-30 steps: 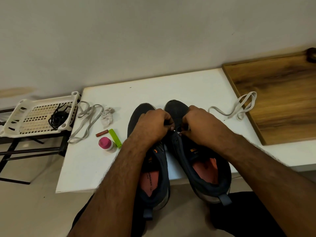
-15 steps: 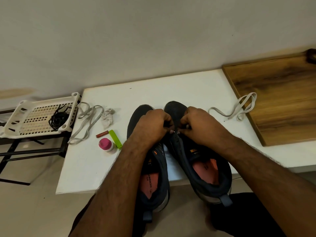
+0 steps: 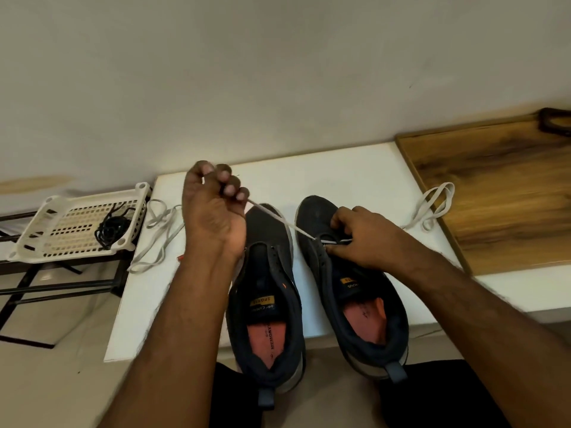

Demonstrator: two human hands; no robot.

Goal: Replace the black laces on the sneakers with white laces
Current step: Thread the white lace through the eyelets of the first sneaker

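Two dark sneakers stand side by side on the white table (image 3: 340, 180), toes away from me: the left sneaker (image 3: 268, 273) and the right sneaker (image 3: 349, 291). My left hand (image 3: 213, 211) is raised above the left sneaker's toe and grips a white lace (image 3: 278, 219), which runs taut down to the right sneaker's lowest eyelets. My right hand (image 3: 361, 239) rests on the right sneaker's front and pinches the lace there. The lace trails off to the right in loose loops (image 3: 435, 205). A second white lace (image 3: 157, 236) lies at the table's left edge.
A white perforated basket (image 3: 40, 239) on a black rack left of the table holds bundled black laces (image 3: 111, 231). A wooden board (image 3: 494, 193) lies at the right. A small red object (image 3: 180, 258) peeks out beside my left forearm.
My left hand has risen up and to the left, drawing the white lace out through the right sneaker's eyelet. My right hand stays on that sneaker's front.
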